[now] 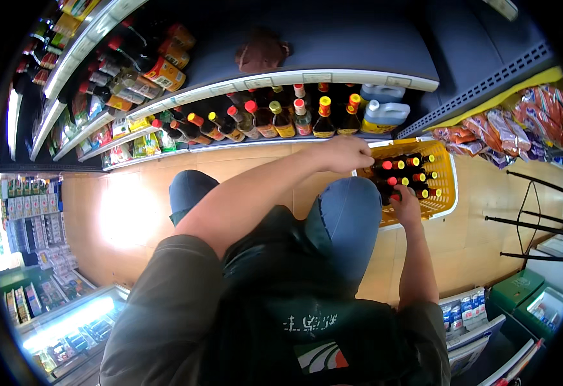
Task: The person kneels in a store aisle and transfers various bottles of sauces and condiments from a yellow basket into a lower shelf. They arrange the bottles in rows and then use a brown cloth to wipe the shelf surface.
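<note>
A yellow plastic basket [447, 181] stands on the floor by my right knee, with several dark bottles [412, 176] upright in it under red and yellow caps. My left hand [346, 154] reaches across to the basket's left rim, fingers curled down; what they hold, if anything, is hidden. At the near side of the basket, the fingers of my right hand [407, 208] close around the top of a red-capped bottle [395, 197]. In front of me, a row of sauce bottles [264, 120] lines the bottom shelf, beside blue-grey plastic jugs [385, 116].
Above the row, a shelf [358, 48] carries a crumpled brown cloth [262, 50] and, further left, more bottles [163, 72]. Bagged snacks [503, 123] hang over the basket's right side. A black-legged stool [527, 217] stands right; a lit glass display case [74, 323] is lower left.
</note>
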### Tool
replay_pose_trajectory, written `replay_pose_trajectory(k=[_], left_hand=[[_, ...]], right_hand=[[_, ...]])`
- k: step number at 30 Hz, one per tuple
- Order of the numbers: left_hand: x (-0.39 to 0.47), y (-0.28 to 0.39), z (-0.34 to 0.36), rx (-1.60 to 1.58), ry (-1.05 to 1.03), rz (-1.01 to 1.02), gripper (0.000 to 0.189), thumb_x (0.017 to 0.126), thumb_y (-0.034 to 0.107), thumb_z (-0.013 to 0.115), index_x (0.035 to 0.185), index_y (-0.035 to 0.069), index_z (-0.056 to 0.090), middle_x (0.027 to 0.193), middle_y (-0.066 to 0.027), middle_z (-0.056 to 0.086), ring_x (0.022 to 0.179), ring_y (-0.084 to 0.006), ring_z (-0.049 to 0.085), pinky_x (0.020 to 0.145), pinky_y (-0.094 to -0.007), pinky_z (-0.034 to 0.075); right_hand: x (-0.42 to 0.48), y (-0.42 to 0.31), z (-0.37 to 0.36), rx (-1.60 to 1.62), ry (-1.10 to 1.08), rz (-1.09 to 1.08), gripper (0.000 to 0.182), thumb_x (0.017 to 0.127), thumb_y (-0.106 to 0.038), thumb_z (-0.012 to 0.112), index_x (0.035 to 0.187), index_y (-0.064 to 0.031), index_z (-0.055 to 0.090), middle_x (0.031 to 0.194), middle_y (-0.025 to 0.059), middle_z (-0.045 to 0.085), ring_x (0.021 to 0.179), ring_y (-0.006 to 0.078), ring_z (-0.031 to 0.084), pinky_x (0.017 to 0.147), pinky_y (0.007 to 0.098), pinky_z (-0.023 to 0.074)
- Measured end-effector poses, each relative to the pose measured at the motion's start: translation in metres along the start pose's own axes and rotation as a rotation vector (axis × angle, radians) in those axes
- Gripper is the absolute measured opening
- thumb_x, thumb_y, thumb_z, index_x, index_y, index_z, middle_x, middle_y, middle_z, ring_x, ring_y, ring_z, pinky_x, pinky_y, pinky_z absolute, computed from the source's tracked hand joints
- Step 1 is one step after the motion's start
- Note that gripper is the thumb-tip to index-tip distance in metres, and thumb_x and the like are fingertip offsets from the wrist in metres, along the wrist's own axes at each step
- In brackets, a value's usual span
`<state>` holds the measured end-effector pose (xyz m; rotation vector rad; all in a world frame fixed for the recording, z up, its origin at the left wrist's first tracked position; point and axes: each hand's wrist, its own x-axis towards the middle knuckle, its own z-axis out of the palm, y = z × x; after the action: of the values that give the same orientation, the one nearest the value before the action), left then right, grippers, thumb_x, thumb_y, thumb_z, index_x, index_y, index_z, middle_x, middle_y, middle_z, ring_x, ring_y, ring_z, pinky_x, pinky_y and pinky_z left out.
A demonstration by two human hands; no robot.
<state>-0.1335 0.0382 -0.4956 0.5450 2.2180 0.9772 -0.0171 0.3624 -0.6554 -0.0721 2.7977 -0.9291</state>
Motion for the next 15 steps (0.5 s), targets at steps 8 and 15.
replay_pose_trajectory(k=[8, 15], left_hand=[[-0.172, -0.091, -0.149, -0.487, 0.666, -0.152, 0.032, 0.107, 0.028, 0.065, 0.126, 0.002, 0.069, 0.107, -0.0074, 0.073, 0.096, -0.0168, 0.072, 0.083, -0.0319, 0.060], [-0.268, -0.118, -0.231, -0.235, 1.368, -0.011, 0.038, 0.106, 0.023, 0.067, 0.137, 0.001, 0.061, 0.107, -0.0072, 0.072, 0.086, -0.0122, 0.069, 0.076, -0.0273, 0.058]], right_hand=[[0.046, -0.121, -0.078, -0.130, 0.002, -0.079, 0.030, 0.091, -0.015, 0.079, 0.117, -0.0038, 0.067, 0.111, 0.0189, 0.074, 0.106, 0.0410, 0.070, 0.090, 0.0482, 0.0553], [0.146, -0.377, -0.085, 0.014, 0.015, -0.561, 0.029, 0.098, -0.024, 0.073, 0.120, -0.0064, 0.068, 0.113, 0.0133, 0.076, 0.095, 0.0305, 0.075, 0.085, 0.0397, 0.0576]])
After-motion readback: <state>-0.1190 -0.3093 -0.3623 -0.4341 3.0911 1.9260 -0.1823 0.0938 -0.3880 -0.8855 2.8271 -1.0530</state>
